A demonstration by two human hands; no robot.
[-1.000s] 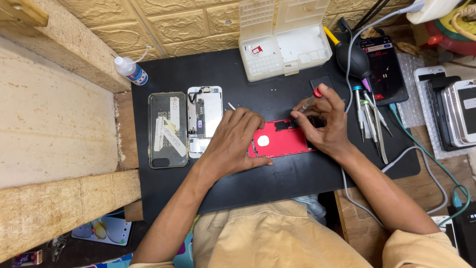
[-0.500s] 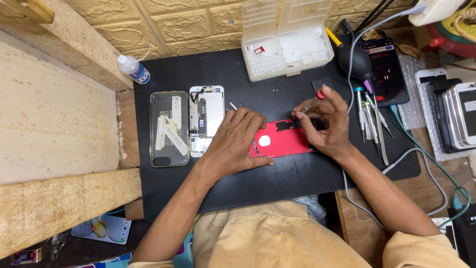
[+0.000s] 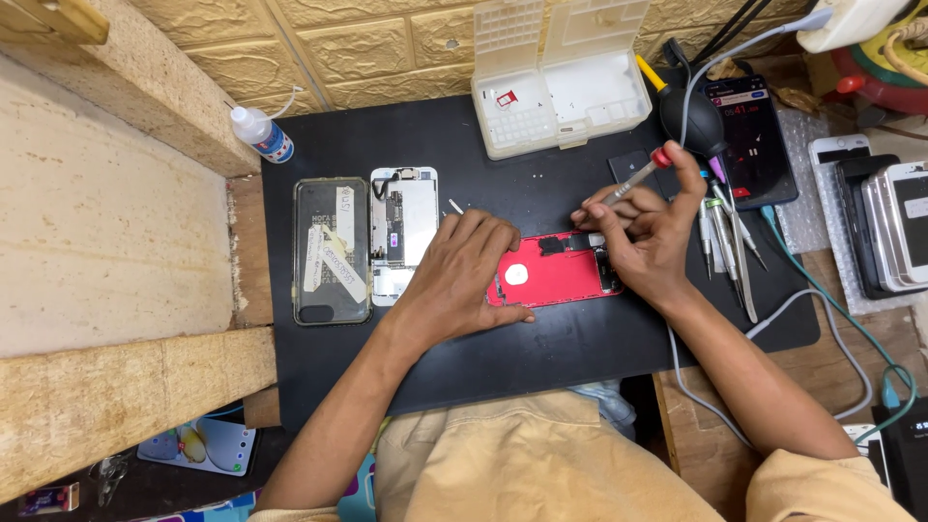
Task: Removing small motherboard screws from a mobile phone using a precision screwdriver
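Observation:
A red phone housing (image 3: pixel 553 274) lies face down on the black work mat (image 3: pixel 541 338). My left hand (image 3: pixel 462 275) presses flat on its left end, fingers spread. My right hand (image 3: pixel 646 227) grips a small screwdriver (image 3: pixel 633 180) with a red cap, its tip angled down toward the housing's top right corner. Left of my left hand lie an opened phone body with exposed boards (image 3: pixel 403 232) and a detached screen with taped labels (image 3: pixel 332 249).
A white plastic parts box (image 3: pixel 561 82) stands open at the mat's back. A small glue bottle (image 3: pixel 259 133), a black air blower (image 3: pixel 698 121), a lit phone (image 3: pixel 752 135), several screwdrivers and tweezers (image 3: pixel 730 242), stacked phones (image 3: pixel 889 222) and cables surround the mat. Wooden boards (image 3: pixel 106 251) lie left.
My right hand has shifted slightly and tilted the screwdriver, its red cap now higher and farther right. My left hand stays pressed on the red housing.

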